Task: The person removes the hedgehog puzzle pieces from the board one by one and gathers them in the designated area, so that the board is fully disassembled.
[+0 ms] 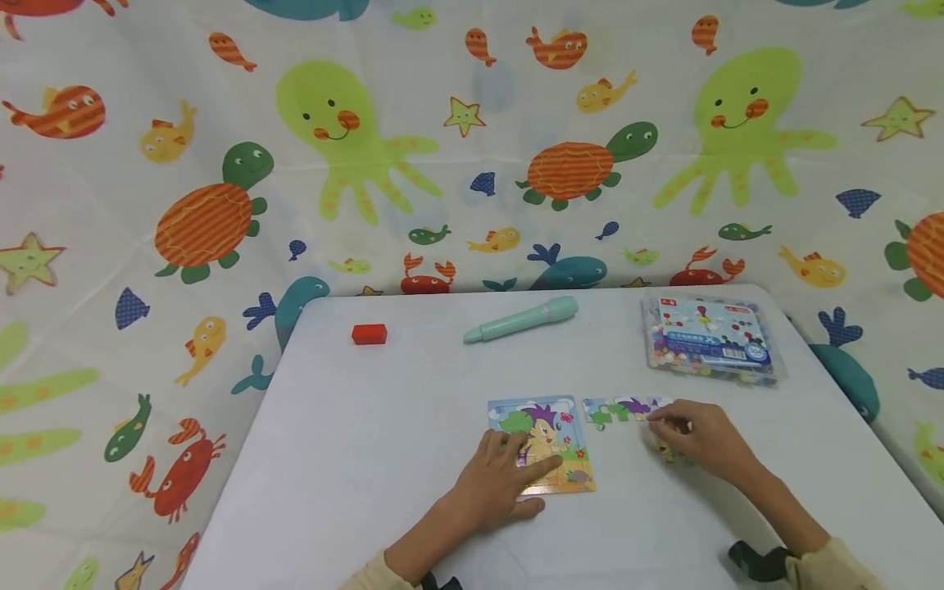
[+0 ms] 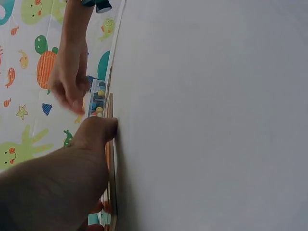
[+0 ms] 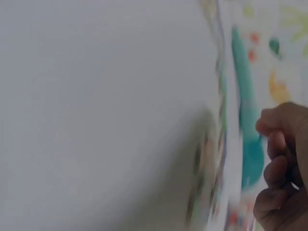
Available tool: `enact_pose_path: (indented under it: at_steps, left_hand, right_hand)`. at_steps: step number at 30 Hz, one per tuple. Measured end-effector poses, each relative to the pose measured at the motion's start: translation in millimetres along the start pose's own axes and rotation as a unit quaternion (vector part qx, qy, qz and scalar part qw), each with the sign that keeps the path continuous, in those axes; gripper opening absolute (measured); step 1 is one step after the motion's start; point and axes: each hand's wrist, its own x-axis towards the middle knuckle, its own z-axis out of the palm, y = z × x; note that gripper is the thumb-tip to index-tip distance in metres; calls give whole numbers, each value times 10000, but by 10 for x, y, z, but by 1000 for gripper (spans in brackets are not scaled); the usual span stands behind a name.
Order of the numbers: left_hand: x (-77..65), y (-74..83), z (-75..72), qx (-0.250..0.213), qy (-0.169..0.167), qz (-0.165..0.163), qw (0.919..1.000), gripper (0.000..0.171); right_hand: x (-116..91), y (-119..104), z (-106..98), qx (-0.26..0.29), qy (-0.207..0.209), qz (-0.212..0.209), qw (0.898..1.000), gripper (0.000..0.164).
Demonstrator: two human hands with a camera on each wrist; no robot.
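Note:
A nearly square jigsaw puzzle [image 1: 583,455] with a cartoon hedgehog picture lies on the white table. My left hand [image 1: 497,479] rests on its left and lower part, fingers spread, and covers some of the picture. To the right of the puzzle a row of loose puzzle pieces [image 1: 619,409] lies flat. Over the right end of that row is my right hand [image 1: 704,438], its fingers bent and the fingertips close together; whether a piece is between them is hidden. More puzzle pieces [image 1: 667,452] lie below this hand, partly covered. In the right wrist view the curled fingers [image 3: 276,171] show nothing held.
At the back right stands a clear plastic box [image 1: 711,340] of small coloured parts with a printed label. A mint-green pen-shaped object [image 1: 521,320] lies at the back middle, and a red block [image 1: 369,334] at the back left. A sea-animal cloth [image 1: 457,164] hangs behind the table [image 1: 354,459].

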Motion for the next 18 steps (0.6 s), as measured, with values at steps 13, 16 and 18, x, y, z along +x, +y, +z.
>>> enact_pose_path:
  at_steps: [13,16,18]
  left_hand:
    - [1,24,45,286,140,34,9995,63]
    - [-13,26,26,410,-3,-41,9991,63]
    - [-21,18,6,482,-45,-73,9988,63]
  right_hand:
    - [580,-846,842,69,-1017,-293,9944,17]
    - [600,-903,869,-10,-1012,-362,9942,12]
    - [613,-918,885,11,-986,-388,9944,9]
